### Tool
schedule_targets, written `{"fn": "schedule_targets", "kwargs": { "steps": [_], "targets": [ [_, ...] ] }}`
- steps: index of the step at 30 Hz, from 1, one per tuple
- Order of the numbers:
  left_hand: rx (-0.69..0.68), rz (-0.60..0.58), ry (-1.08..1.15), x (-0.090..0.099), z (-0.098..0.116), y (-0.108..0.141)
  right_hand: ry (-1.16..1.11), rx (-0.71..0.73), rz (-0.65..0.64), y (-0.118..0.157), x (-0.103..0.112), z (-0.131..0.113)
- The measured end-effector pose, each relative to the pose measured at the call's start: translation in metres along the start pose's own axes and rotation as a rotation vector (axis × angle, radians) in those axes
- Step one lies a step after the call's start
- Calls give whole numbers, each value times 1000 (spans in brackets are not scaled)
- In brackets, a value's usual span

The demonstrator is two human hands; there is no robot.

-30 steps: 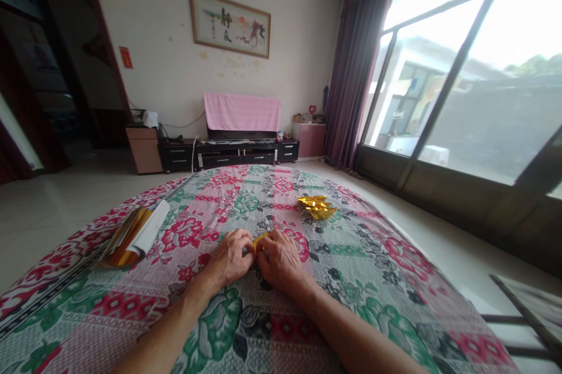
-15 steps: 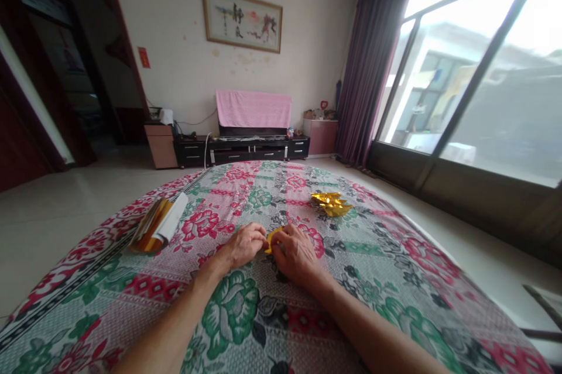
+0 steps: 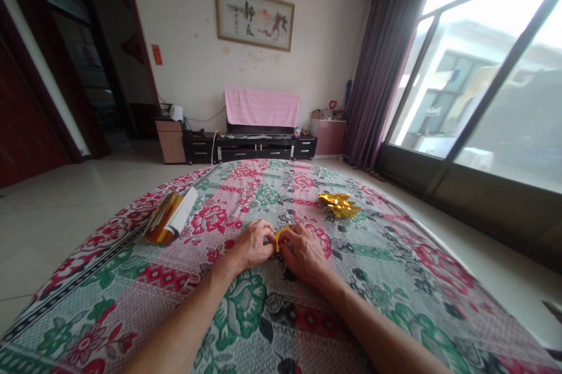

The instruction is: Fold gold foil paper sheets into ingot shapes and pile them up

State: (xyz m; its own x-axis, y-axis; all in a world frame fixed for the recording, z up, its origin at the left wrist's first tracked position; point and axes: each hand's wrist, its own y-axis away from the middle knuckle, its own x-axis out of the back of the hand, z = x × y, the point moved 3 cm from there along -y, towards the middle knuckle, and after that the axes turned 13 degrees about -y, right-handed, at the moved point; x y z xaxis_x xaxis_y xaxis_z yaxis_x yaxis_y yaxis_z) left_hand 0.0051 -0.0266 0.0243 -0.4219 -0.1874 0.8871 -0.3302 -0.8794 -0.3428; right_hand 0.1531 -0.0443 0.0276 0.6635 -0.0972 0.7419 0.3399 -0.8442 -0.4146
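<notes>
A small piece of yellow-gold paper (image 3: 282, 236) lies low over the patterned tablecloth, between my two hands. My left hand (image 3: 256, 243) has its fingers closed at the paper's left edge. On the other side, my right hand (image 3: 302, 250) pinches the paper and covers much of it. Beyond my right hand rest several shiny gold folded pieces (image 3: 340, 205). To the left lies a curled stack of gold and white sheets (image 3: 169, 217).
The flowered cloth (image 3: 237, 309) covers a round table. Past its far edge stand a low black cabinet (image 3: 263, 148) and a pink cloth (image 3: 262, 106) over a screen. A purple curtain (image 3: 381, 64) and large windows are on the right.
The whole view has shifted, so the scene sits slightly further right. My left hand's fingers have come closer to the right hand at the gold paper.
</notes>
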Motion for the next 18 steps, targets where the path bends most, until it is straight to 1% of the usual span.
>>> {"fn": "schedule_targets", "kwargs": {
  "steps": [4, 10, 15, 18],
  "targets": [
    [6, 1, -4, -1, 0, 0, -32, 14, -26, 0, 2, 2],
    [-30, 19, 0, -4, -4, -1, -97, 24, -22, 0, 4, 5],
    [-21, 4, -8, -3, -5, -1, -154, 12, -65, -2, 3, 10],
    [-18, 18, -28, -2, -1, -1, -147, 21, -42, -2, 3, 10]
  ]
}}
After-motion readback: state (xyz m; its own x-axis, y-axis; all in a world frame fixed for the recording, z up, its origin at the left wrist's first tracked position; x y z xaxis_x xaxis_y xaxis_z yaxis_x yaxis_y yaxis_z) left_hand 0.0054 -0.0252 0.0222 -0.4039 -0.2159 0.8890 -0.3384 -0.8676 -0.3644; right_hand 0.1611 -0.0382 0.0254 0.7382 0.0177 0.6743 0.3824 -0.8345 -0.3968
